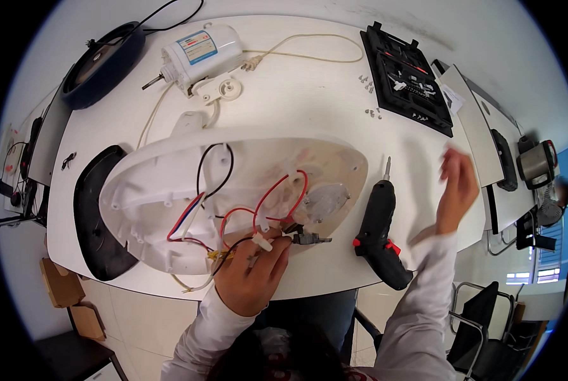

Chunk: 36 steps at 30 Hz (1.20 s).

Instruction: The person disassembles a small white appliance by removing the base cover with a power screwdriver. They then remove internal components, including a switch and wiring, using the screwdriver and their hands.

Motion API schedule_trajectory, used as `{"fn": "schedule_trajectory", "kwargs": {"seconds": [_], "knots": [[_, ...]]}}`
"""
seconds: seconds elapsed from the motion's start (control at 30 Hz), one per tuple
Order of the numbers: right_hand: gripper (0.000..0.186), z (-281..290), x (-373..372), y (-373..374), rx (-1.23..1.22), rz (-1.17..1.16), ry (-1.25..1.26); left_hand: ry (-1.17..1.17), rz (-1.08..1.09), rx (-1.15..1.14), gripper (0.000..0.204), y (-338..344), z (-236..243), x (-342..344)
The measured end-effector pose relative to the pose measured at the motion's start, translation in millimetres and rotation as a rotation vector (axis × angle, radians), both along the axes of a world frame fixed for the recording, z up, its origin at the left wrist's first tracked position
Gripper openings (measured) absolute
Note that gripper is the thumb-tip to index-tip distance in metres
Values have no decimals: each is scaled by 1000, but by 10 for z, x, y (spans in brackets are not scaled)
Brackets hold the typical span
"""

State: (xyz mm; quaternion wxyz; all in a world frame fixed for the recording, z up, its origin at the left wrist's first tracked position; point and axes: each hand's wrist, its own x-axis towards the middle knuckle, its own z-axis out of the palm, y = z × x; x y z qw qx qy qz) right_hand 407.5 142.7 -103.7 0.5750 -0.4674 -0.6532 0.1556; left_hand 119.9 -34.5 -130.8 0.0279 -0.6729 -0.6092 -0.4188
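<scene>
A white oval plastic housing (160,168) lies hollow side up at the table's front, with red, black and blue wires (261,197) inside. My left hand (249,279) reaches over its near rim, fingers closed around a small black switch-like part (309,239). Beside those fingers sits a white wire connector (262,242). My right hand (458,190) is raised over the table's right side, fingers loosely bent and blurred at the tips, with nothing visible in it. Between it and the housing lies a black electric screwdriver (376,232) with red buttons, bit pointing away.
A white motor (201,54) with a corded plug (252,63) stands at the back, near a dark blue round part (103,66). A black tool case (407,79) lies open at the back right, beside loose screws (366,82). A black oval cover (96,222) lies left.
</scene>
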Motion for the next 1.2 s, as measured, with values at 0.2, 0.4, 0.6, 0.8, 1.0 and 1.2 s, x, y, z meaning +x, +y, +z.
{"fn": "schedule_trajectory", "kwargs": {"seconds": [0.2, 0.4, 0.6, 0.8, 1.0, 1.2], "knots": [[28, 464, -880, -1061, 32, 562, -716, 1, 2, 11, 26, -20, 42, 13], [22, 162, -989, -1051, -182, 564, -566, -57, -50, 75, 27, 38, 18, 15], [20, 338, -857, -1048, -106, 440, -410, -291, -88, 51, 33, -84, 3, -39], [13, 147, 123, -408, -247, 32, -248, -52, -43, 0, 20, -212, -11, -80], [16, -617, 871, 309, -329, -158, 6, 117, -11, -34, 19, -109, 11, 30], [17, -546, 533, 565, -349, -455, -342, 88, 2, -95, 15, -160, 47, 84]]}}
